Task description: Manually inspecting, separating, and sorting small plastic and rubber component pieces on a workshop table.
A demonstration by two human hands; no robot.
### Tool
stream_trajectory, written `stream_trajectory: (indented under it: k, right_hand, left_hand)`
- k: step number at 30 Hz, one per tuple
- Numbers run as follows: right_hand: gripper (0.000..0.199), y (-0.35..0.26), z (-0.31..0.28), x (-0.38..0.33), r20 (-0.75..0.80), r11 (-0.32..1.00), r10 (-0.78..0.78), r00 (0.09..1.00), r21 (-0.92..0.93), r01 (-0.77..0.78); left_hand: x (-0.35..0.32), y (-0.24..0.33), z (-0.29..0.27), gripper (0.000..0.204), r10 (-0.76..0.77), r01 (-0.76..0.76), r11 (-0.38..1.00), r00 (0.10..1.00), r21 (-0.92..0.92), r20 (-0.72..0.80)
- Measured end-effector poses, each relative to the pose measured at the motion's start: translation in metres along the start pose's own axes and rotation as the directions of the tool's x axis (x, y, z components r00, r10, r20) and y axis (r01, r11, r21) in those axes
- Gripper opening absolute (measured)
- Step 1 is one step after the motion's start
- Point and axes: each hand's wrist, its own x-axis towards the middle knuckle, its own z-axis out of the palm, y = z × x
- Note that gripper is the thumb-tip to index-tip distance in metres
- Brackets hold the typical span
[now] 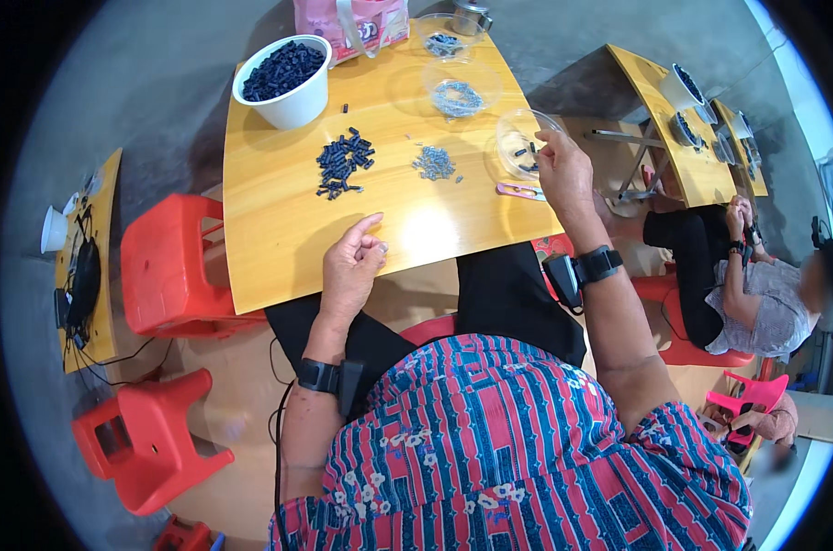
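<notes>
My left hand (350, 266) is over the near edge of the wooden table, index finger stretched out and thumb apart, with nothing visible in it. Beyond it lies a pile of small black cylindrical plastic pieces (345, 161). To the right of that is a smaller heap of shiny grey metal-looking pieces (434, 163). My right hand (563, 170) hovers at the right rim of a clear round bowl (506, 138), fingers bent but slightly apart; I see nothing between them. A few black pieces (529, 168) lie in this bowl. Pink-handled snips (521, 191) lie beside it.
A white tub (308, 104) full of black pieces stands at the far left, near a pink bag (366, 28). Clear bowls with grey pieces (457, 97) and dark pieces (444, 44) sit far right. Red stools (173, 266) flank the table (279, 230). Another person (756, 294) sits to the right.
</notes>
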Motion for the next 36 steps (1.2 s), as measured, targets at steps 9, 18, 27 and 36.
stream_trajectory:
  k: [9, 18, 27, 36]
  right_hand:
    - [0.012, -0.082, 0.053, -0.025, 0.177, 0.889, -0.318, 0.931, 0.396, 0.229]
    - [0.013, -0.134, 0.116, -0.014, 0.282, 0.901, -0.381, 0.881, 0.329, 0.284]
    - [0.012, -0.135, 0.128, -0.011, 0.306, 0.909, -0.386, 0.870, 0.286, 0.303]
    - [0.011, -0.136, 0.126, -0.013, 0.303, 0.893, -0.440, 0.845, 0.251, 0.374]
  left_hand:
    - [-0.004, 0.004, 0.001, 0.023, -0.013, 0.013, 1.000, 1.000, 0.015, -0.028]
    - [-0.010, 0.023, 0.005, 0.011, 0.295, -0.222, 0.898, 0.944, 0.381, -0.145]
    - [-0.008, 0.024, 0.002, 0.011, 0.255, -0.190, 0.914, 0.956, 0.358, -0.143]
    - [0.004, 0.032, -0.002, 0.015, 0.160, -0.062, 0.902, 0.967, 0.428, -0.197]
